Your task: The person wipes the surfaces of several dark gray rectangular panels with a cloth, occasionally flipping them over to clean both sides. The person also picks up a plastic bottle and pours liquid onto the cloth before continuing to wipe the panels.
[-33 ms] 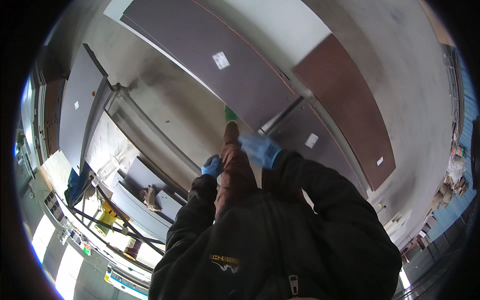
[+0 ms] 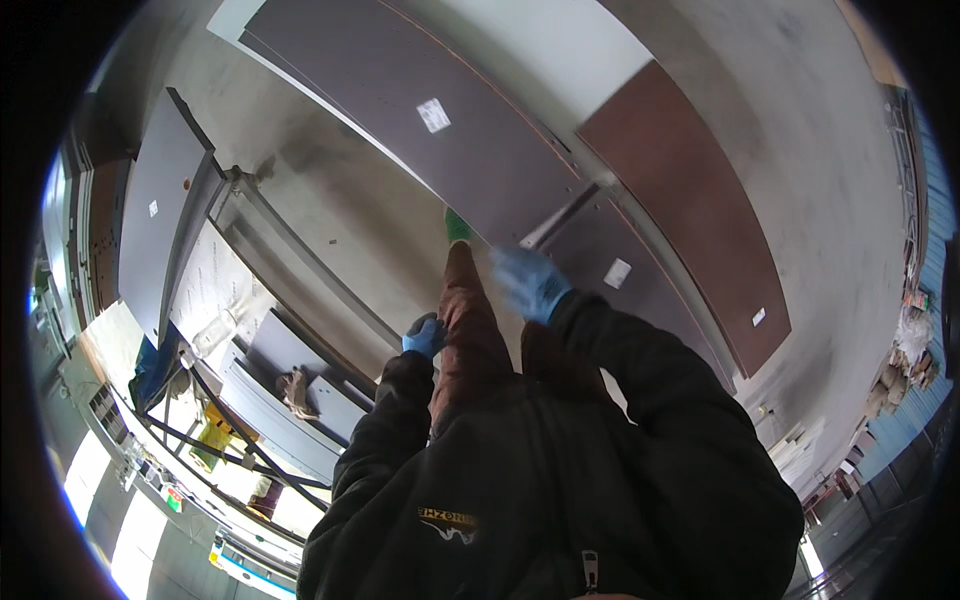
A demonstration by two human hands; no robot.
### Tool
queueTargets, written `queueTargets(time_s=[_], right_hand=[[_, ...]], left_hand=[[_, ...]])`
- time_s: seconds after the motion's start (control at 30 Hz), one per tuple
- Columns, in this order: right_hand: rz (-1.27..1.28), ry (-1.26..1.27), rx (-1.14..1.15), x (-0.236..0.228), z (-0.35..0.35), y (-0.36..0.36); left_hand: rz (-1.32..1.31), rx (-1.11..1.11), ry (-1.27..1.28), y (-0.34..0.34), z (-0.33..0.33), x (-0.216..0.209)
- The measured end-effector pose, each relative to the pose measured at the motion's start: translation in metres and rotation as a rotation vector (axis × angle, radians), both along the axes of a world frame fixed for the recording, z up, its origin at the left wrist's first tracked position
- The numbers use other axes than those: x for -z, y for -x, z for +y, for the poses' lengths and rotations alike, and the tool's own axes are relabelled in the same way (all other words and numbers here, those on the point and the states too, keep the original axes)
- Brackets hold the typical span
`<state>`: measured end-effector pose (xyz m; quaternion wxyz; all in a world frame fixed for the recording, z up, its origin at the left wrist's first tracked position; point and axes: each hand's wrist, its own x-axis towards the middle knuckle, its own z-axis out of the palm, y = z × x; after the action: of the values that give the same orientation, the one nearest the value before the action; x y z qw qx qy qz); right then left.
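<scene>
outstretched right hand (image 2: pixel 532 284) seems positioned by a grey panel (image 2: pixel 480 150); gripping calls for closing. left hand (image 2: pixel 424 336) is curled, contents unclear.

Right hand (image 2: pixel 532 284) blurred, grey panel (image 2: pixel 480 165) cut off

Yellow lettering (image 2: pixel 447 517) on black jacket (image 2: pixel 640 490)

Before the legs (image 2: pixel 466 310), a front panel (image 2: pixel 470 150) is flanked at right by a side panel (image 2: pixel 690 210), on which 1 label (image 2: pixel 758 316) is borne; at left, a rag (image 2: pixel 297 393) is laid on boards (image 2: pixel 285 345).
</scene>
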<state>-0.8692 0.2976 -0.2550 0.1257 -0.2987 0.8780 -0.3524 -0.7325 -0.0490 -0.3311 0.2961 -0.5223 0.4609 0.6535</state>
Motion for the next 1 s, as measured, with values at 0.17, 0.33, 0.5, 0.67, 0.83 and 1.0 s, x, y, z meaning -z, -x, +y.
queueTargets(time_s=[0.17, 0.33, 0.5, 0.67, 0.83, 1.0], right_hand=[[0.049, -0.36, 0.55, -0.02, 0.122, -0.033], [-0.004, -0.602, 0.72, -0.012, 0.195, -0.081], [0.073, -0.593, 0.613, -0.014, 0.202, -0.076], [0.313, -0.365, 0.434, 0.007, 0.139, 0.039], [0.244, -0.516, 0.351, 0.031, 0.037, 0.067], [-0.335, 0.001, -0.302, 0.015, -0.053, -0.135]], left_hand=[[-0.055, -0.044, 0.142, -0.089, 0.05, -0.02], [0.187, 0.204, 0.232, -0.105, 0.121, -0.025], [0.162, 0.248, -0.016, -0.138, 0.162, -0.051], [-0.102, 0.129, 0.053, -0.19, 0.145, -0.065], [-0.133, -0.145, 0.106, -0.267, 0.105, -0.067], [-0.255, -0.266, 0.077, -0.32, 0.113, -0.069]])
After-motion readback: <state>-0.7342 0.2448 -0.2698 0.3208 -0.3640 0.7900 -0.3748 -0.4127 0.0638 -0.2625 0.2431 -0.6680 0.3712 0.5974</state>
